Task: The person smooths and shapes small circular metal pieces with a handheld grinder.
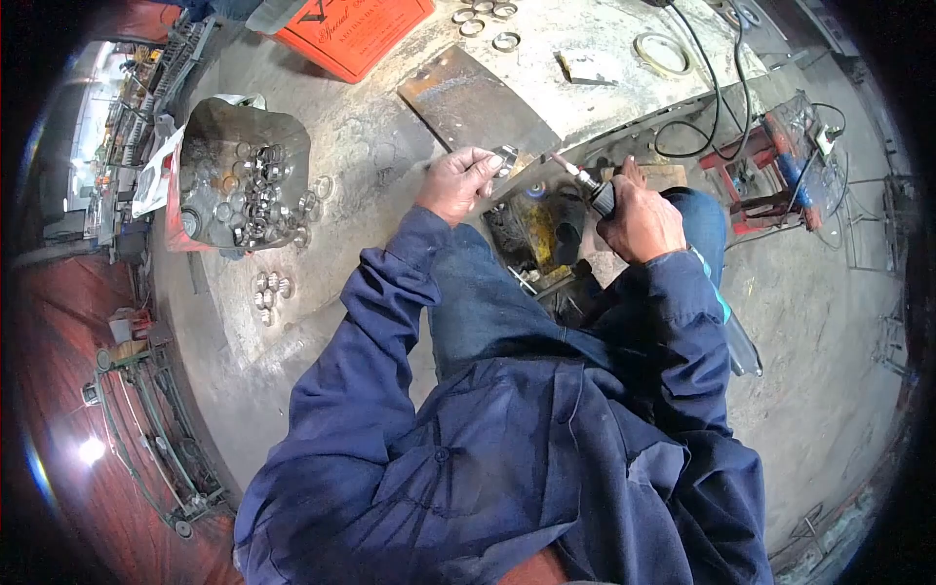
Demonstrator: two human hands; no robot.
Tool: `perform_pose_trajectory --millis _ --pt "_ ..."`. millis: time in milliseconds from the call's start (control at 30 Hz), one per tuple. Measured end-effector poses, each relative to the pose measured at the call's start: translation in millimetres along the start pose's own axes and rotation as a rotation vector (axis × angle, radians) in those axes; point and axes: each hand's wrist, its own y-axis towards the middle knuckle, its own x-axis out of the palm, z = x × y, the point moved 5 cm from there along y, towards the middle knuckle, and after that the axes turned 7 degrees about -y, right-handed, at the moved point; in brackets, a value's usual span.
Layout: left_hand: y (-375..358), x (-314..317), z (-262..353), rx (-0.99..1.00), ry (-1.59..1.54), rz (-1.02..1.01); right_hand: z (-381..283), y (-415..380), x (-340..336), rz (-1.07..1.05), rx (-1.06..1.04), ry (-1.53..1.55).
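Between the thumb and fingers of my left hand (454, 187) is a small shiny metal ring (505, 159), partly covered by the fingertips. My right hand (643, 224) is wrapped around a die grinder (604, 199) with a slim pinkish-white tip that points up and left toward the ring. A gap separates that tip from the ring. Just beyond both hands lies a flat brown steel plate (478, 101) on the worktop.
A cut-open can (297, 127) holding many metal rings stands at left, with loose rings (270, 292) nearby. An orange-red tin (361, 39) stands at the back. Farther right are a larger ring (662, 54), a black cable (720, 93) and a red metal stand (756, 171).
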Motion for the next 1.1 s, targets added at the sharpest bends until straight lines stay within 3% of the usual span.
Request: perform_pose_trajectory --millis 433,500,533,567,633,733,800,867,900,967,1033,1100 --pt "14.9 14.3 13.4 0.052 0.043 0.078 12.5 0.2 8.1 0.005 -0.023 0.011" --pt "1.4 16.0 27.6 0.017 0.190 0.262 8.8 0.4 1.0 -0.003 -0.016 0.029" --pt "-0.8 7.8 23.4 0.082 0.092 0.278 4.3 0.8 -3.6 0.057 -0.072 0.045" --pt "-4.8 -7.0 14.7 0.153 0.001 0.307 8.7 3.5 -0.9 -0.132 0.062 0.018" --pt "-29.4 -44.3 8.5 0.430 0.181 0.482 6.8 1.6 0.0 0.028 -0.081 0.060" --pt "-94.4 -95.7 10.1 0.451 0.460 0.837 -4.2 5.5 -14.5 -0.091 0.079 -0.046" --pt "-125.4 -158.4 -25.9 0.557 0.436 0.974 -3.1 6.3 -14.1 -0.074 0.038 -0.026" --pt "-172.3 -218.5 -51.3 0.423 0.631 1.204 -5.3 5.1 -16.5 -0.047 0.040 -0.005" --pt "-197.6 -231.7 -45.2 0.214 0.814 1.300 -8.2 5.6 -16.1 -0.042 0.037 -0.007" --pt "-230.7 -292.2 -75.3 0.168 0.937 1.471 -7.6 4.1 -16.1 -0.003 0.066 -0.012" --pt "-252.1 -356.2 -113.8 0.061 0.910 1.491 -1.5 4.0 -12.7 0.004 0.050 -0.049" --pt "-259.2 -342.5 -96.5 0.059 0.952 1.475 -9.9 2.9 -16.0 -0.008 0.059 -0.039"
